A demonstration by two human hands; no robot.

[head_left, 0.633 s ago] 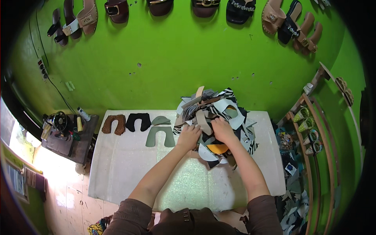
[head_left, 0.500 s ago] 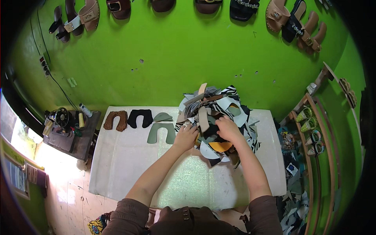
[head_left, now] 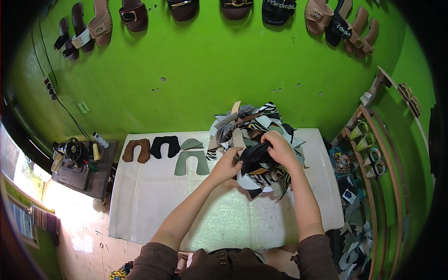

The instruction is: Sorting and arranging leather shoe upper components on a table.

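A heap of leather and fabric scraps (head_left: 221, 137) in grey, white, black, tan and zebra print lies at the back right of the white-covered table (head_left: 154, 200). Over its front, a piece of black material (head_left: 254, 159) is gripped between my hands. My left hand (head_left: 227, 165) pinches its left edge, fingers closed. My right hand (head_left: 279, 148) has closed fingers on its upper right side; the fingertips are partly hidden. Left of the heap lie U-shaped cut pieces: a brown textured one (head_left: 136, 150), a black one (head_left: 164, 147) and a grey-green one (head_left: 192, 163), with folded grey-green pieces (head_left: 191, 144) above it.
A sewing machine (head_left: 74, 150) with thread spools stands at the left. Sandals (head_left: 133, 16) hang along the green wall (head_left: 210, 70). On the right are a wooden rack (head_left: 368, 186) holding patterned shoes (head_left: 364, 133) and more scraps (head_left: 357, 247) on the floor.
Both hands have come up out of the heap with the black material between them. The yellow-orange scrap at the front is now mostly covered. The view has tilted slightly upward.
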